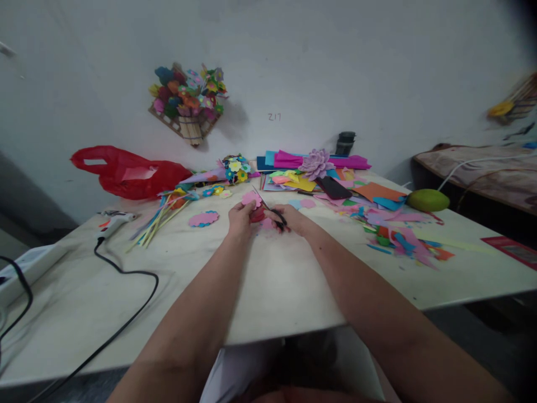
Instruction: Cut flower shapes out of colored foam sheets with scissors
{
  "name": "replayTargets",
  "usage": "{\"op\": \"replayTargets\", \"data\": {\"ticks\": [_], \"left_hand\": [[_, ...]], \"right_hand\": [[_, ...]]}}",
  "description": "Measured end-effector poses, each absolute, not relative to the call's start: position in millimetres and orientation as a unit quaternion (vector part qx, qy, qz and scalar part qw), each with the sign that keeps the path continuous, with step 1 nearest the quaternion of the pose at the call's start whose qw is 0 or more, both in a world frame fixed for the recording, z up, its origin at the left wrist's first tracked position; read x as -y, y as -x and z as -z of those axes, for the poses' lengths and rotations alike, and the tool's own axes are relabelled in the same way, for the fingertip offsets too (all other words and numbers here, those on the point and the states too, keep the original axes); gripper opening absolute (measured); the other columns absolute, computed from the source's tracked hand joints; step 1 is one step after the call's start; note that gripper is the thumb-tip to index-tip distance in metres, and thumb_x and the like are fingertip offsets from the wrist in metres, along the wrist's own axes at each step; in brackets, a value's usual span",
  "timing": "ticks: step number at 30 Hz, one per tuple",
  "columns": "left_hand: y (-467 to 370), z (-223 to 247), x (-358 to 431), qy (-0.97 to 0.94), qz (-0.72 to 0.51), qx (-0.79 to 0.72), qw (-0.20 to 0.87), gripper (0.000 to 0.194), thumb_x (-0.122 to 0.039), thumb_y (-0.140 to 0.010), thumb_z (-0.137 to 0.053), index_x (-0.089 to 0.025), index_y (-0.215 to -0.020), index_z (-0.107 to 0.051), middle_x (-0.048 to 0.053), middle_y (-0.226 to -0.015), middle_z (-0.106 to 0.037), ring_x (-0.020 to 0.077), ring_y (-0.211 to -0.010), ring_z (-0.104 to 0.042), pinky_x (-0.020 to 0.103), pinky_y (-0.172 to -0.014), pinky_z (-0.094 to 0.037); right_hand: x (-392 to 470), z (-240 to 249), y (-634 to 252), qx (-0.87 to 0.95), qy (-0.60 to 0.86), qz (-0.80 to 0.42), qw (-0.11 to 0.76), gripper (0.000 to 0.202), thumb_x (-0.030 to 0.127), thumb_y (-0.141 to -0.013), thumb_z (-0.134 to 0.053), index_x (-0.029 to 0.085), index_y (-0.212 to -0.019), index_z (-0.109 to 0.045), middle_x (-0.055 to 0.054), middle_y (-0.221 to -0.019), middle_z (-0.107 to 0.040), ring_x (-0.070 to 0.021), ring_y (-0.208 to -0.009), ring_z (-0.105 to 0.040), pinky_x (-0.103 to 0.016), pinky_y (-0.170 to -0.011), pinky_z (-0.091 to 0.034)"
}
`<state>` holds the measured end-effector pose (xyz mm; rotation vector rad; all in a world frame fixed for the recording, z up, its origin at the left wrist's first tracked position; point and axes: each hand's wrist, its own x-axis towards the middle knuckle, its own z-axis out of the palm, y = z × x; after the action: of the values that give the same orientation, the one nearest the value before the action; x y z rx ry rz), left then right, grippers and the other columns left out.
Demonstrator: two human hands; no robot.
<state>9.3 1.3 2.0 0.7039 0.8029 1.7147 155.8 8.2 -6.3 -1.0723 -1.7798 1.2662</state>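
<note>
My left hand (241,217) pinches a pink scalloped piece (250,198), thin like paper or foam sheet, above the middle of the table. In my right hand (292,218) is a pair of scissors (278,217) with black handles, fingers closed round them. The blades point up and left and reach the edge of the pink piece; whether they are parted I cannot tell. Something red shows between my hands, partly hidden. Small pink scraps (267,225) lie beneath. To the left rests a stack of pink and blue scalloped rounds (203,219).
A glue gun (114,224) with a black cord lies left, near a white power strip (31,271) and a red plastic bag (126,173). Coloured scraps (405,243), a dark phone (333,188), a lilac flower (316,163) and a green mango-like fruit (428,200) are on the right.
</note>
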Motion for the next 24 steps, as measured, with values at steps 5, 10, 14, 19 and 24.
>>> {"op": "replayTargets", "data": {"ticks": [5, 10, 14, 19, 24], "left_hand": [[-9.3, -1.4, -2.3, -0.298, -0.719, -0.339, 0.528, 0.02, -0.012, -0.056, -0.079, -0.012, -0.063, -0.061, 0.003, -0.061, -0.064, 0.0144, -0.055, -0.062, 0.033, -0.065, -0.055], [-9.2, -1.4, -1.9, -0.302, -0.72, -0.34, 0.525, 0.019, -0.01, -0.058, -0.078, -0.012, -0.063, -0.06, 0.003, -0.06, -0.063, 0.0131, -0.054, -0.062, 0.031, -0.065, -0.054], [-9.1, -1.5, -1.5, -0.303, -0.715, -0.339, 0.531, 0.016, -0.009, -0.061, -0.075, -0.012, -0.065, -0.06, 0.003, -0.061, -0.064, 0.0134, -0.054, -0.062, 0.032, -0.063, -0.054], [-9.1, -2.5, -1.3, -0.296, -0.718, -0.34, 0.531, 0.011, -0.006, -0.062, -0.07, -0.011, -0.064, -0.061, 0.003, -0.06, -0.063, 0.0124, -0.054, -0.062, 0.031, -0.065, -0.054], [-7.8, -1.5, -1.6, -0.295, -0.725, -0.34, 0.521, 0.013, -0.007, -0.062, -0.071, -0.012, -0.061, -0.059, 0.001, -0.057, -0.061, 0.0113, -0.052, -0.06, 0.03, -0.066, -0.054]], "right_hand": [[-9.2, 8.1, -156.1, 0.685, 0.406, -0.493, 0.349, 0.03, 0.046, -0.085, -0.06, 0.016, -0.085, -0.059, 0.004, -0.054, -0.055, -0.0056, -0.036, -0.05, -0.015, -0.027, -0.026], [-10.2, 9.1, -156.4, 0.693, 0.401, -0.487, 0.348, 0.028, 0.044, -0.085, -0.059, 0.016, -0.085, -0.059, 0.004, -0.053, -0.055, -0.0058, -0.036, -0.049, -0.015, -0.027, -0.027], [-10.9, 9.4, -156.2, 0.699, 0.405, -0.479, 0.344, 0.028, 0.044, -0.085, -0.06, 0.016, -0.085, -0.06, 0.004, -0.053, -0.055, -0.0057, -0.036, -0.049, -0.015, -0.027, -0.027], [-9.7, 7.5, -155.8, 0.692, 0.41, -0.483, 0.347, 0.026, 0.042, -0.084, -0.061, 0.016, -0.085, -0.059, 0.005, -0.053, -0.054, -0.0056, -0.035, -0.048, -0.016, -0.027, -0.026], [-4.5, -0.1, -154.4, 0.676, 0.422, -0.497, 0.344, 0.018, 0.032, -0.085, -0.061, 0.016, -0.079, -0.057, 0.006, -0.048, -0.051, -0.0047, -0.034, -0.045, -0.015, -0.03, -0.028]]}}
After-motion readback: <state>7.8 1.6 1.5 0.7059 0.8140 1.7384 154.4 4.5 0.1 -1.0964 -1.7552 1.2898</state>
